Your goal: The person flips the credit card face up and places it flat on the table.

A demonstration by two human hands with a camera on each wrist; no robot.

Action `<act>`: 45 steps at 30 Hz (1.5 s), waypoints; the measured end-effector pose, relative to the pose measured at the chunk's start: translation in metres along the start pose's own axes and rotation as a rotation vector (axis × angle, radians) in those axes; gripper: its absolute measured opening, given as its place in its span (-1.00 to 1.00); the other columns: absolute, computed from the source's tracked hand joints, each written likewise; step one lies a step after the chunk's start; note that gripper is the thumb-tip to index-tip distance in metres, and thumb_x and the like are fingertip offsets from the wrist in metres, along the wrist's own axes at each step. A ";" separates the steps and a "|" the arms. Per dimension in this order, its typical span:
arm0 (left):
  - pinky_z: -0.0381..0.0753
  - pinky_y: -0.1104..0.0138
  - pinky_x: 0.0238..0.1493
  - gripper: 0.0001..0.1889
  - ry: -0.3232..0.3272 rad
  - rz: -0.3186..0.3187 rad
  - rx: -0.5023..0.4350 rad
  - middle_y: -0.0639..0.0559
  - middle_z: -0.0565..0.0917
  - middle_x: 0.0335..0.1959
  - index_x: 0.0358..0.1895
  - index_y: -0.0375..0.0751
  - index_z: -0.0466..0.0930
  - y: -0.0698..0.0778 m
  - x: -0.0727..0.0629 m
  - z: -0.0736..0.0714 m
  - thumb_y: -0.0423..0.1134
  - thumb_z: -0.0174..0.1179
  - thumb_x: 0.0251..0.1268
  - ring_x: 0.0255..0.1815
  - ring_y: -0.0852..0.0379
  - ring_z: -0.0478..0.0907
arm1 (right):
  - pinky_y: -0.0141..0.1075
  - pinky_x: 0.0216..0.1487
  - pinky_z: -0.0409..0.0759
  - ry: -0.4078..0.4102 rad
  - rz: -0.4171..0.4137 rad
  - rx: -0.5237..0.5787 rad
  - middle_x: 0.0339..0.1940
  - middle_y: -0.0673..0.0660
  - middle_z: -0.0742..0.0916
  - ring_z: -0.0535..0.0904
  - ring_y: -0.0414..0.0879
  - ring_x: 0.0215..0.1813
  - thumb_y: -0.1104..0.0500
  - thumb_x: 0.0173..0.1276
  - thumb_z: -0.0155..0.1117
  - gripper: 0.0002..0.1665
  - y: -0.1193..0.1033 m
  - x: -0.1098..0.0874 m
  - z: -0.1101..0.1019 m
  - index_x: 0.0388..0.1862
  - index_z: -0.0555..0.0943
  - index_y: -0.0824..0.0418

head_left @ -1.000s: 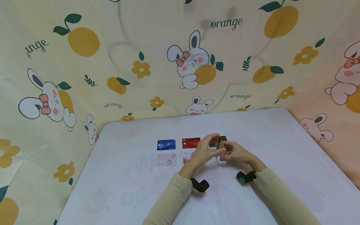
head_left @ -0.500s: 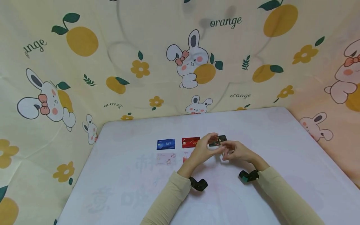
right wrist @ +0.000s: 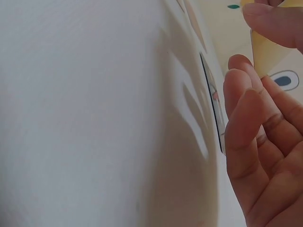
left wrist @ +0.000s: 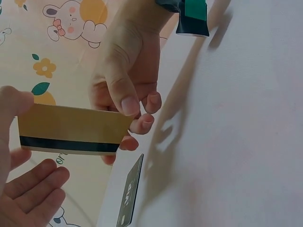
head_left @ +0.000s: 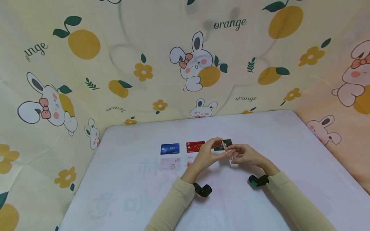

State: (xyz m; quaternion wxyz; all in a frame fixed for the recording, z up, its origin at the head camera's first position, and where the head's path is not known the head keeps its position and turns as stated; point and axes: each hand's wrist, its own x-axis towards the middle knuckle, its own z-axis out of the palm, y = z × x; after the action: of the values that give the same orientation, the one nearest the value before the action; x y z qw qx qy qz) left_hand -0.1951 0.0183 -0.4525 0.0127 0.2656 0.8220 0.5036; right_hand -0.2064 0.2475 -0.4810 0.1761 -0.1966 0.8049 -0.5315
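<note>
A gold card (left wrist: 71, 124) with a black stripe is held up between both hands, above the table. At one end, my left hand (head_left: 206, 155) pinches it between thumb and fingers. The thumb of my right hand (left wrist: 130, 71) lies on the opposite end, with fingers behind it. In the head view the gold card (head_left: 224, 146) appears nearly edge-on. Just behind it, a black VIP card (head_left: 227, 143) lies on the table, partly covered by the hands. The right wrist view shows my right hand (right wrist: 270, 142) close up, with only part of the card visible.
Left of the hands lie a blue VIP card (head_left: 170, 148), a red card (head_left: 193, 146) and a pale pink card (head_left: 170, 163). Another pinkish card (head_left: 190, 160) is partly hidden by the left hand. The white-covered table (head_left: 130, 192) meets a printed cloth backdrop (head_left: 173, 106).
The gold card has turned from showing its face at a slant to nearly edge-on. My right hand has shifted slightly right, uncovering more of the black card. The left hand stays almost in place.
</note>
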 end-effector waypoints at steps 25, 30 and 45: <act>0.56 0.23 0.24 -0.41 -0.069 -0.037 0.032 -0.13 0.63 0.02 0.21 -0.23 0.42 -0.013 -0.006 -0.005 -0.23 0.41 0.09 0.07 0.03 0.61 | -0.42 -0.36 0.58 0.044 0.083 -0.035 -0.26 0.15 0.63 0.52 -0.29 -0.35 0.36 0.03 0.46 -0.24 0.005 -0.008 -0.011 0.22 0.37 0.48; 0.58 0.23 0.22 -0.43 -0.090 -0.062 0.044 -0.15 0.64 0.01 0.19 -0.21 0.43 -0.016 -0.007 -0.004 -0.21 0.41 0.09 0.06 0.03 0.61 | -0.44 -0.37 0.57 0.043 0.066 -0.043 -0.27 0.16 0.62 0.51 -0.31 -0.36 0.37 0.03 0.45 -0.23 0.003 -0.011 -0.012 0.22 0.35 0.50; 0.61 0.35 0.12 -0.40 -0.141 -0.109 0.121 -0.11 0.65 -0.04 0.23 -0.18 0.43 -0.021 -0.011 -0.004 -0.11 0.39 0.12 -0.01 0.09 0.59 | -0.42 -0.42 0.56 0.021 0.069 -0.035 -0.32 0.02 0.60 0.49 -0.31 -0.40 0.37 0.05 0.43 -0.22 0.005 -0.014 -0.016 0.25 0.32 0.50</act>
State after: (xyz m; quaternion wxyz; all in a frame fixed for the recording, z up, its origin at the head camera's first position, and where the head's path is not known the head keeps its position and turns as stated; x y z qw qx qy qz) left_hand -0.1956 0.0025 -0.4711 0.0821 0.2554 0.8612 0.4317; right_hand -0.2025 0.2691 -0.4785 0.1824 -0.1660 0.8221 -0.5132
